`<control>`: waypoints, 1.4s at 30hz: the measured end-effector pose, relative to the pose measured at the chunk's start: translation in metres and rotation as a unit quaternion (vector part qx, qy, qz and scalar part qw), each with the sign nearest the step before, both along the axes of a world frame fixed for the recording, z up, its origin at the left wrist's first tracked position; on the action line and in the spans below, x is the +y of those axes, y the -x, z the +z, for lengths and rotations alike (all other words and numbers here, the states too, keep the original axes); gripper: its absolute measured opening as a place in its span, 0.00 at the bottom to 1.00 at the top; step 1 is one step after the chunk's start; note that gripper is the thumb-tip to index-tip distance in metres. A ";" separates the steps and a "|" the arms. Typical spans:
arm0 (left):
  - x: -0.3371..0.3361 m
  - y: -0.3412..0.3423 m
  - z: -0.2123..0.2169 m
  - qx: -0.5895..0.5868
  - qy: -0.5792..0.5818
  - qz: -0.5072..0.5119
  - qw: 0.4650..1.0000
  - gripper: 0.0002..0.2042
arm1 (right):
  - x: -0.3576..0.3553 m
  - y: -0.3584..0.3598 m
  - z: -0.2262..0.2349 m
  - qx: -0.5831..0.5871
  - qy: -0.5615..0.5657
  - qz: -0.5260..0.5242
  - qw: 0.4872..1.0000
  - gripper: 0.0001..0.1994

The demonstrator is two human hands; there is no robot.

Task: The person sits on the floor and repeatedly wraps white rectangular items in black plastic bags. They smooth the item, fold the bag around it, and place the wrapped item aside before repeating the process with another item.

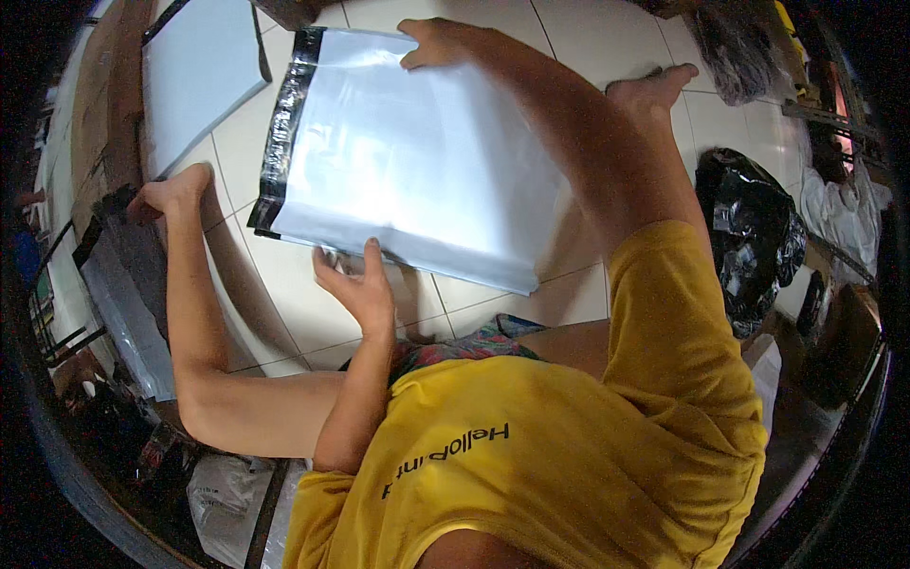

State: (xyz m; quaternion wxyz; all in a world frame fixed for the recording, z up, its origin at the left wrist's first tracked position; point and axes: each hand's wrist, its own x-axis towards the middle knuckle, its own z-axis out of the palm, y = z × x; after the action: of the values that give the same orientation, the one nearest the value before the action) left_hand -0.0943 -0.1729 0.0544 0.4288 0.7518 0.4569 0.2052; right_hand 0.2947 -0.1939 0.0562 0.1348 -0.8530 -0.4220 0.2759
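Note:
A large white plastic mailing bag [417,161] with a black strip along its left end is spread between my hands over the tiled floor. My right hand [436,45] reaches across to its far edge, with the fingers curled over that edge. At the near edge, my left hand [360,289] pinches the plastic between thumb and fingers. Part of the left fingers is hidden by the bag's edge. The bag looks flat, with slight creases and a bright sheen; whether anything is inside I cannot tell.
Another white mailing bag [204,85] lies at the far left, beside brown cardboard [106,95]. To the right are a crumpled black plastic bag [749,237] and a white plastic bag [844,213]. My bent left leg [199,303] and right foot [654,90] flank the work area.

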 end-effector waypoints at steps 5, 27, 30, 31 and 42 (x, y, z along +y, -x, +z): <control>-0.011 -0.054 0.048 0.051 -0.180 -0.539 0.822 0.37 | -0.030 -0.034 -0.050 -0.131 0.074 -0.011 0.989 0.29; -0.011 -0.056 -0.011 0.038 -0.309 -0.765 0.564 0.27 | -0.097 0.011 -0.022 -0.138 0.070 -0.063 0.986 0.13; -0.010 -0.059 -0.013 0.031 -0.295 -0.767 0.569 0.25 | -0.101 0.017 -0.025 -0.157 0.064 -0.074 0.983 0.14; -0.011 -0.061 -0.012 0.026 -0.290 -0.768 0.570 0.24 | -0.104 0.018 -0.027 -0.165 0.064 -0.065 0.982 0.14; -0.030 -0.057 -0.001 -0.020 -0.340 -0.796 0.500 0.13 | -0.159 0.026 -0.020 -0.185 0.055 -0.055 0.980 0.15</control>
State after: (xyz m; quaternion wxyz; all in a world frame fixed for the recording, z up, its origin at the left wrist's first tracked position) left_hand -0.0371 -0.2033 0.0532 0.1311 0.8817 -0.4481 -0.0681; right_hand 0.2687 -0.3524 0.0360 0.0217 -0.9174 -0.3762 0.1281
